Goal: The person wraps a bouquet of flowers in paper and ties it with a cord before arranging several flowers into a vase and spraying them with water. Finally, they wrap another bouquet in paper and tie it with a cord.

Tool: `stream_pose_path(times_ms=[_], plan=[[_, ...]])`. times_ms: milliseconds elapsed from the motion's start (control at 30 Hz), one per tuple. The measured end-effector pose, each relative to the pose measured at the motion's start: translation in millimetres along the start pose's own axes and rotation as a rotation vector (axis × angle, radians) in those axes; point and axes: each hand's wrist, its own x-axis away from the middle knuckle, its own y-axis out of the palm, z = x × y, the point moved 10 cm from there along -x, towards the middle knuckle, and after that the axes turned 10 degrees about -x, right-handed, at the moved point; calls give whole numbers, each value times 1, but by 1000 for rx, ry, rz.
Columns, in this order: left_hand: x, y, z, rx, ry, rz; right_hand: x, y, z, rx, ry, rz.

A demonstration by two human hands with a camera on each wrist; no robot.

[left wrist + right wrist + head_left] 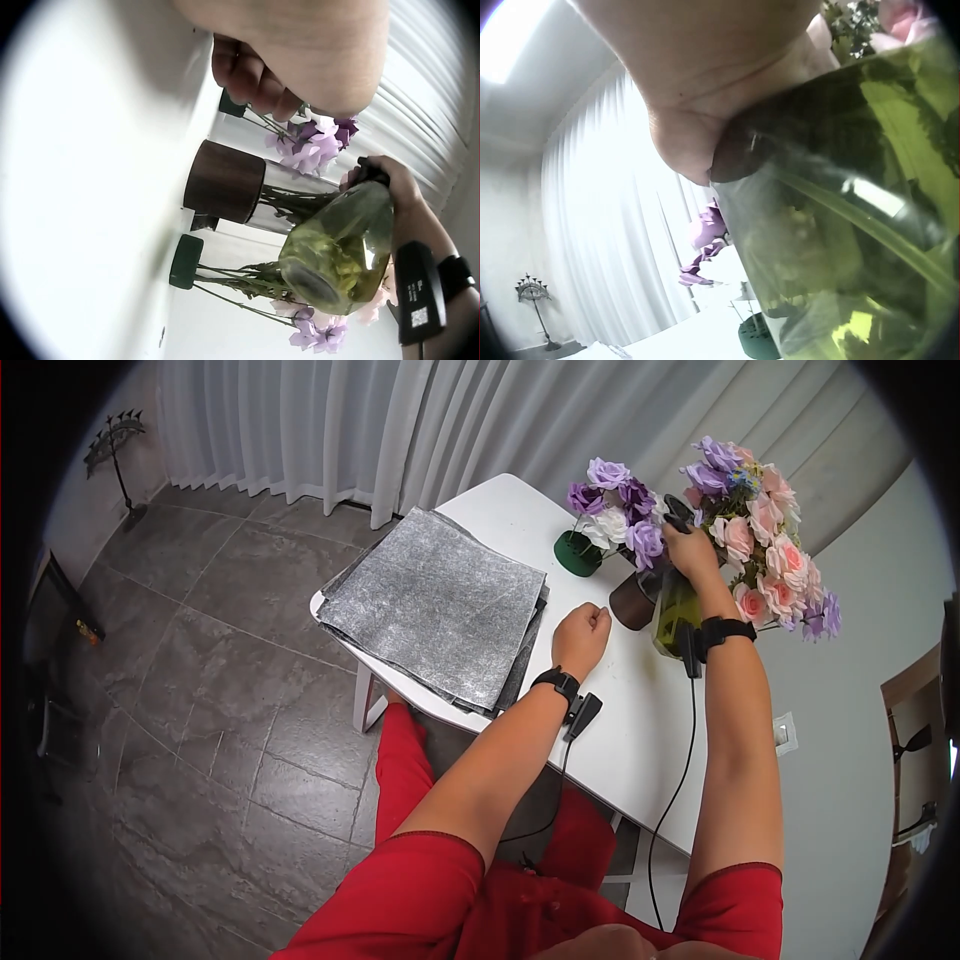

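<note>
My right hand (692, 555) grips the black neck and head of a spray bottle (676, 618) with a clear yellow-green body. In the left wrist view the bottle (337, 259) is tilted, its base raised off the table. Right behind it stands a vase (632, 603) with a dark brown base and a clear upper part, stems inside. A bunch of pink and lilac roses (770, 535) fans out beyond the bottle. My left hand (582, 638) is close over the table beside the vase, fingers curled in, with nothing visible in it.
A stack of grey-black sheets (435, 610) covers the left end of the white table (620, 705). Purple and white flowers (615, 505) rise from a green round base (578, 553) at the back. White curtains (300, 430) hang behind. A cable (672, 800) runs from the right wrist.
</note>
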Motion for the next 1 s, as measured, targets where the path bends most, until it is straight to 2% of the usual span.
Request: stream_pose_path(times_ms=[33, 67, 133, 200, 267, 300, 333, 400, 467, 533, 567, 667, 733, 767, 833, 900, 1000], plan=[[0, 1, -1, -1, -2, -2, 4, -6, 9, -163, 103, 14], [-1, 1, 0, -8, 4, 5, 4, -5, 11, -162, 107, 14], [0, 3, 2, -14, 11, 3, 6, 4, 11, -268, 85, -107], [0, 2, 2, -43, 8, 0, 6, 9, 15, -294, 90, -90], [0, 2, 3, -32, 14, 5, 0, 7, 18, -193, 47, 13], [1, 3, 3, -42, 12, -6, 0, -4, 19, -134, 28, 167], [1, 3, 3, -53, 9, -18, 1, -9, 15, -138, 30, 169], [0, 4, 3, -59, 21, -14, 5, -21, -19, -507, -36, -50], [1, 5, 3, -64, 28, -16, 31, -65, -74, -426, -117, -150], [1, 6, 5, -94, 30, -31, 35, -115, -102, -424, -194, -214], [2, 8, 5, -94, 30, -39, 29, -145, -103, -436, -185, -164], [1, 9, 4, -111, 41, -47, 2, -228, -83, -465, -97, -73], [1, 9, 5, -117, 57, -31, 2, -283, -62, -163, 11, 103], [1, 8, 5, -107, 77, -13, 3, -298, -48, -114, 37, 116], [1, 10, 4, -103, 75, -22, 2, -314, -17, -148, 7, 110], [0, 10, 1, -97, 68, -27, 32, -304, -17, -302, -18, 121], [-1, 11, -4, -76, 41, -41, 41, -300, 24, -270, 33, 100]])
